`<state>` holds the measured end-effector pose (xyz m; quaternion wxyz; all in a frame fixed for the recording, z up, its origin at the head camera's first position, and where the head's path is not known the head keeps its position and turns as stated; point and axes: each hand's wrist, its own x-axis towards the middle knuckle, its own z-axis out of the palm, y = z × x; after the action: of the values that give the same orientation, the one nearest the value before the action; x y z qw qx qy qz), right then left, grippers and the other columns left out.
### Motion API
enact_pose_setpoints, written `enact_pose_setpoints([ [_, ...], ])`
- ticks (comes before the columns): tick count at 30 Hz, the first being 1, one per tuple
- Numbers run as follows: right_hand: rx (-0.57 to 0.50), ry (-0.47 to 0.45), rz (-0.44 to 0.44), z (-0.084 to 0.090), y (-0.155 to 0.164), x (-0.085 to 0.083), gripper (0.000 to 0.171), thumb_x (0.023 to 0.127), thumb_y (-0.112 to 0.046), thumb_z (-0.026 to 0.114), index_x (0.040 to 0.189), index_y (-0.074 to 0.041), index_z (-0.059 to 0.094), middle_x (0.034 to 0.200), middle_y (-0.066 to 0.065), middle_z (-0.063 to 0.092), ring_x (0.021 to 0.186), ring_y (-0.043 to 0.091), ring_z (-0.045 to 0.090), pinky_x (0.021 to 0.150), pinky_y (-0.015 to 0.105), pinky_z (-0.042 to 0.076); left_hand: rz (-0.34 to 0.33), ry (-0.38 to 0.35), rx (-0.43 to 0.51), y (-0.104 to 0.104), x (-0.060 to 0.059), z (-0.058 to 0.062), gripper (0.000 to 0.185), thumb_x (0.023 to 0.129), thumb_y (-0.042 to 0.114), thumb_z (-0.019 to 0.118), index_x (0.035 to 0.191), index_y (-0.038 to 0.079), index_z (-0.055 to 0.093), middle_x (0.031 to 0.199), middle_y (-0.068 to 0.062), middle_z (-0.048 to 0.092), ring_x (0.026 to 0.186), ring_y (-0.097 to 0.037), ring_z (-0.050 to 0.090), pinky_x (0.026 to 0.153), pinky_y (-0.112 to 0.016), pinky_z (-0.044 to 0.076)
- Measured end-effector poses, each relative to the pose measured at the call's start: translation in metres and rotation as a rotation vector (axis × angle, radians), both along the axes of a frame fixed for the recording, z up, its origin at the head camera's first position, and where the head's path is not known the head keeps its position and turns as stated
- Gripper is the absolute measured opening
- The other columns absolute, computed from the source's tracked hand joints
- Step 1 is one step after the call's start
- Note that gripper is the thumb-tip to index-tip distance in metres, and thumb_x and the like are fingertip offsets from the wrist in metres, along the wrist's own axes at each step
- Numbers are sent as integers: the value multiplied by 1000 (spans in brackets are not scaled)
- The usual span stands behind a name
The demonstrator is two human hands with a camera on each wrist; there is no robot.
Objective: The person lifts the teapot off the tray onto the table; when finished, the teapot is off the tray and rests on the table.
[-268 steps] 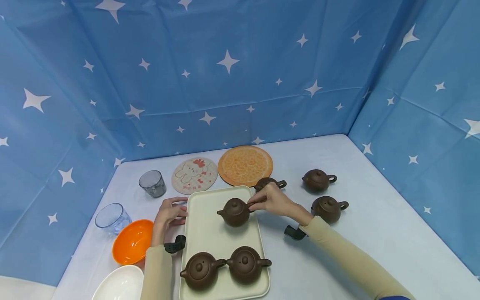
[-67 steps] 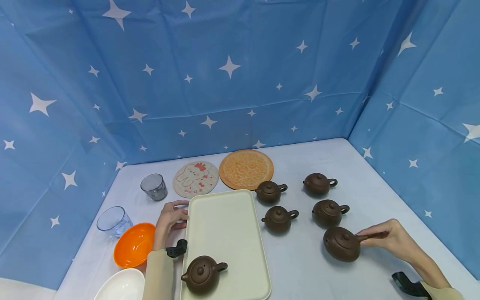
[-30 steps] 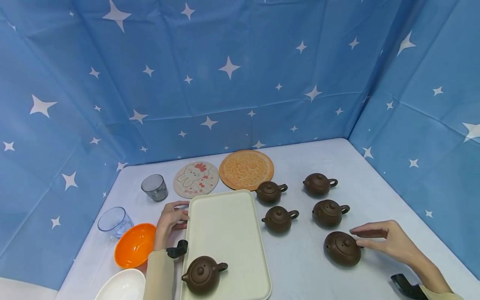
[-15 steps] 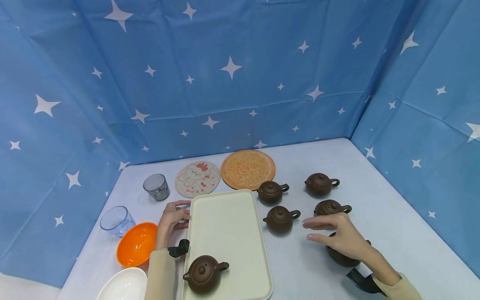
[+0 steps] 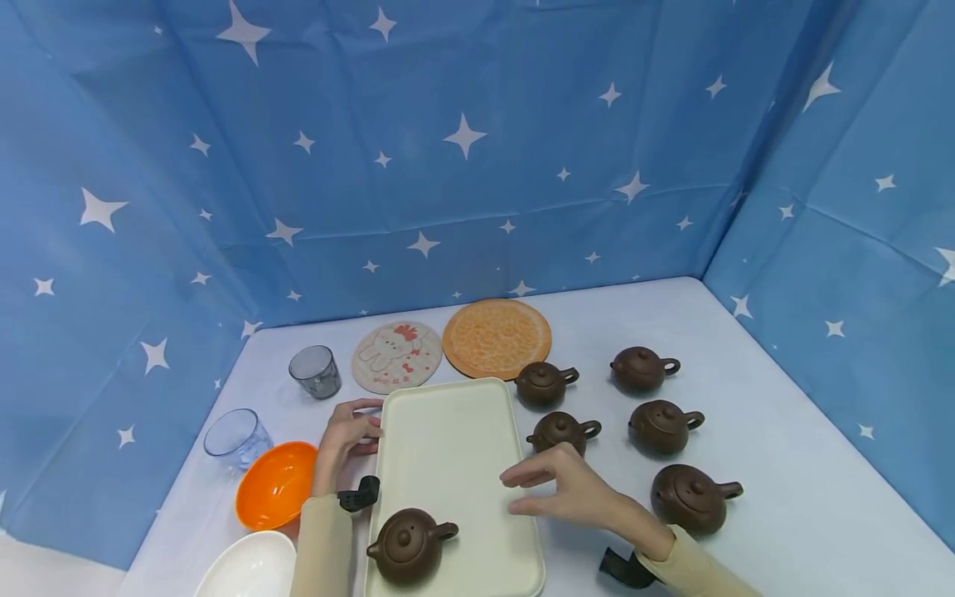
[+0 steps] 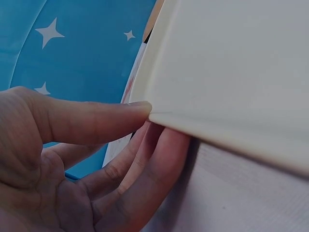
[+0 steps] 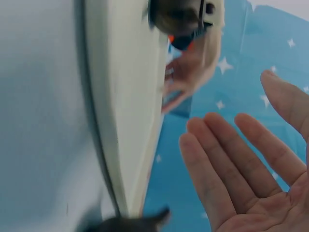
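My left hand [image 5: 345,435] holds the left edge of the cream tray [image 5: 448,448]; in the left wrist view its thumb lies on the rim with fingers beneath. One dark brown teapot [image 5: 409,546] stands at the tray's near end, handle pointing right. Over the tray's right edge hovers my right hand [image 5: 570,489], fingers spread from the thumb, holding nothing. Right of the tray are a teapot [image 5: 543,385] by the orange mat and another teapot [image 5: 559,429] partly behind the right hand. Farther right, a back teapot [image 5: 642,369], a middle teapot [image 5: 661,427] and a front teapot [image 5: 688,499] form a column.
Left of the tray stand a grey glass [image 5: 317,373], a bluish glass [image 5: 239,439], an orange bowl [image 5: 278,485] and a white bowl [image 5: 249,568]. Behind it lie a rabbit-print mat [image 5: 395,356] and an orange round mat [image 5: 496,338]. Star-patterned blue cloth [image 5: 448,191] encloses the table.
Two teapots have left the tray for the table on its right. My right hand let go of the front right one and moved left to the tray. The left hand stays at the edge.
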<state>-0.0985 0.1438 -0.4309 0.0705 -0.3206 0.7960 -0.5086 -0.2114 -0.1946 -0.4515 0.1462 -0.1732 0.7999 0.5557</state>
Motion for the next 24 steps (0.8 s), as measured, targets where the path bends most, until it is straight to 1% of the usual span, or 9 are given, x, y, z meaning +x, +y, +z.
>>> enact_pose_setpoints([
  [6,-41,-52,88,-10,-31,-2,31,80,-12,77,106,4,70,102,16,71,95,20,69,80,24,57,-9,10,-19,2,1,-2,51,79,-11,63,129,1,55,89,-14,63,58,-15,63,57,-30,59],
  [9,-48,-73,113,-13,-44,-1,31,80,-13,77,105,4,71,103,16,71,95,21,69,80,22,56,-7,7,-11,1,0,-1,52,79,-11,63,129,2,55,89,-14,63,58,-14,63,56,-30,59],
  [13,-47,-59,135,-17,-56,2,30,79,-13,78,103,4,71,102,15,72,93,17,70,79,20,56,-2,-1,1,1,-2,-2,53,79,-10,63,129,2,55,87,-12,62,60,-14,64,56,-30,59],
  [18,-26,-33,139,-19,-68,5,28,77,-12,80,101,2,73,98,10,73,88,10,69,75,18,56,2,-9,-3,1,-2,-1,52,80,-10,63,130,3,55,88,-12,61,60,-14,63,57,-30,59],
  [24,15,31,131,-23,-80,9,24,75,-8,80,96,0,75,93,7,74,80,3,68,69,13,55,2,-19,1,1,-3,-1,52,81,-8,61,130,5,55,88,-12,60,57,-13,62,56,-29,58],
])
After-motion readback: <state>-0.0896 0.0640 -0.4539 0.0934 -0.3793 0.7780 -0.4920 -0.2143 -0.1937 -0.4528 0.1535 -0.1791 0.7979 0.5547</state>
